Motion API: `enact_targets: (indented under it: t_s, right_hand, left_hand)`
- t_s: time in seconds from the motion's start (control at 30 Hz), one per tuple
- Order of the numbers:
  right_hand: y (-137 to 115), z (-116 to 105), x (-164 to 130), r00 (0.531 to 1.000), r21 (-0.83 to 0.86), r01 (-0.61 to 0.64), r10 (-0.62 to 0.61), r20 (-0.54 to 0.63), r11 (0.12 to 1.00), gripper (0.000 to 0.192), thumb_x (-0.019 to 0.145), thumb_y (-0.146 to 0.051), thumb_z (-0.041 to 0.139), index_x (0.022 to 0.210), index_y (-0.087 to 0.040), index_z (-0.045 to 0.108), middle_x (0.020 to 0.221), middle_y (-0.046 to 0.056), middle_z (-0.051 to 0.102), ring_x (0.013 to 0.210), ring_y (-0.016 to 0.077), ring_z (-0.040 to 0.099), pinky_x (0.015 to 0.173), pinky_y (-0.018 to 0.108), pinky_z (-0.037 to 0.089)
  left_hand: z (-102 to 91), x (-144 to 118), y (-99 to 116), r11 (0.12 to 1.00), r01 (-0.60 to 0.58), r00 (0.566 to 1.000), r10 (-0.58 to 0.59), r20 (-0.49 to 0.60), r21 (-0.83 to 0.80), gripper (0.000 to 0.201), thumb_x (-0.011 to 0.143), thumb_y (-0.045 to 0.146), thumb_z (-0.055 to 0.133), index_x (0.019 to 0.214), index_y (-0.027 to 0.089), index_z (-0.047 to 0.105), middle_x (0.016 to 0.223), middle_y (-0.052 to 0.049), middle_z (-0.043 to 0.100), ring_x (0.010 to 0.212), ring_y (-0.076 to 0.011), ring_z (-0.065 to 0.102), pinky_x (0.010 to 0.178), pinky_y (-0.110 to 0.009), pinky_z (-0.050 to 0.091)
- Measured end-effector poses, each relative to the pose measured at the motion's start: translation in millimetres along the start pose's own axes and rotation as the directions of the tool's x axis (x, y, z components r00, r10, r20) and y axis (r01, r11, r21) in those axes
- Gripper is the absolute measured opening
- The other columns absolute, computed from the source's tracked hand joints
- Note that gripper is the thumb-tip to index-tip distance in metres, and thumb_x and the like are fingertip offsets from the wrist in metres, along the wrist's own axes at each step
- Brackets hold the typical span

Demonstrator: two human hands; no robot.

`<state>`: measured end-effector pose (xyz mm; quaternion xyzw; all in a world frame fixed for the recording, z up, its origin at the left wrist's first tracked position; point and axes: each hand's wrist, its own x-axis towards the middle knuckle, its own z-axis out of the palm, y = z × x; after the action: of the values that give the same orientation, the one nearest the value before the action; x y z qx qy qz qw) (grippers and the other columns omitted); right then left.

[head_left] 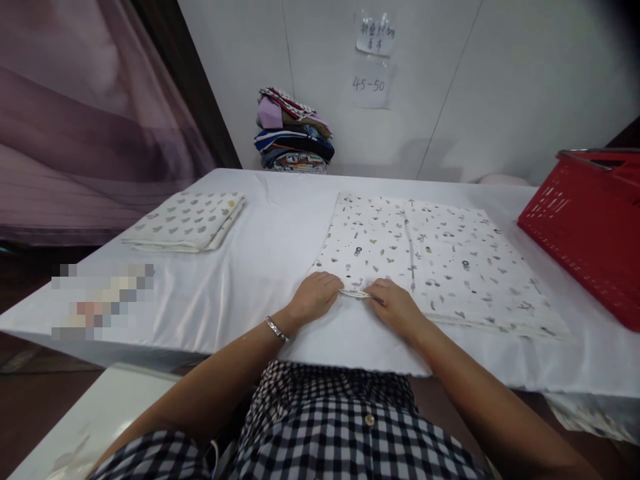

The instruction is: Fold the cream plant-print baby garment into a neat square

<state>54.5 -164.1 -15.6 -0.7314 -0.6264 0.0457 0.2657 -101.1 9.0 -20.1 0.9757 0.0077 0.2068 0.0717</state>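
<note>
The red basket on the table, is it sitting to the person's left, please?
No, the red basket stands at the right edge of the table, beyond the right hand.

Soft, even indoor light, sharp at centre.
You see the table [240, 267] bowed by wide-angle distortion, dark corners, and a pixelated patch [103, 300] at left.

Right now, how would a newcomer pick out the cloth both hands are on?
On the white-covered table, look in front of the person, left of the red basket. The printed cloth lies spread flat, left hand and right hand at its near edge; the similar cloth far left is folded small.
</note>
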Motion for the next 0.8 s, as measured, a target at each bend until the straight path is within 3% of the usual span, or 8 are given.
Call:
enact_targets:
  t_s: [0.13,0.27,0.37,0.6,0.8]
  right_hand:
    - [1.0,3.3,0.8,0.996,-0.072,0.022,-0.028,-0.087,0.997,0.017,0.088,-0.021,0.049,0.096,-0.021,0.064,0.088,0.004,0.061,0.083,0.0163,0.055,0.072,0.029,0.044]
    - [1.8,7.8,-0.7,0.983,-0.130,0.070,-0.091,-0.161,0.989,0.017,0.089,-0.020,0.047,0.094,-0.019,0.063,0.086,0.006,0.061,0.081,0.0180,0.054,0.072,0.031,0.044]
    - [1.3,9.4,-1.2,0.973,-0.154,0.093,-0.123,-0.194,0.984,0.018,0.089,-0.019,0.046,0.094,-0.019,0.063,0.086,0.007,0.061,0.081,0.0189,0.054,0.072,0.032,0.044]
    - [1.3,11.6,-1.2,0.968,-0.197,0.109,-0.148,-0.201,0.974,0.019,0.089,-0.019,0.045,0.094,-0.017,0.063,0.084,0.008,0.060,0.079,0.0192,0.053,0.071,0.033,0.044]
    - [2.7,11.9,-4.1,0.941,-0.227,0.125,-0.188,-0.281,0.966,0.020,0.090,-0.021,0.045,0.097,-0.017,0.063,0.087,0.008,0.061,0.081,0.0193,0.053,0.071,0.032,0.043]
  left_hand:
    - [-4.3,-1.4,11.4,0.998,0.002,0.998,0.002,-0.056,0.059,0.016,0.088,0.018,0.044,0.095,0.017,0.059,0.095,-0.007,0.062,0.089,-0.0184,0.053,0.076,-0.034,0.041]
    - [0.4,-3.4,30.6,0.986,-0.121,0.993,0.118,0.030,0.118,0.023,0.092,0.019,0.040,0.085,0.018,0.061,0.079,-0.003,0.060,0.077,-0.0163,0.050,0.068,-0.032,0.038]
    - [7.9,-1.7,38.9,0.988,-0.092,0.994,0.084,0.062,0.126,0.022,0.093,0.019,0.039,0.093,0.017,0.061,0.085,-0.003,0.061,0.080,-0.0171,0.051,0.069,-0.032,0.037]
    - [17.8,11.5,38.3,0.969,-0.062,0.990,0.030,0.137,0.238,0.013,0.088,0.014,0.046,0.089,0.015,0.059,0.087,-0.005,0.060,0.083,-0.0199,0.051,0.072,-0.034,0.038]
    - [5.8,11.1,37.7,0.967,-0.165,0.982,0.144,0.121,0.196,0.020,0.089,0.012,0.039,0.078,0.014,0.056,0.082,-0.004,0.057,0.079,-0.0181,0.049,0.069,-0.033,0.037]
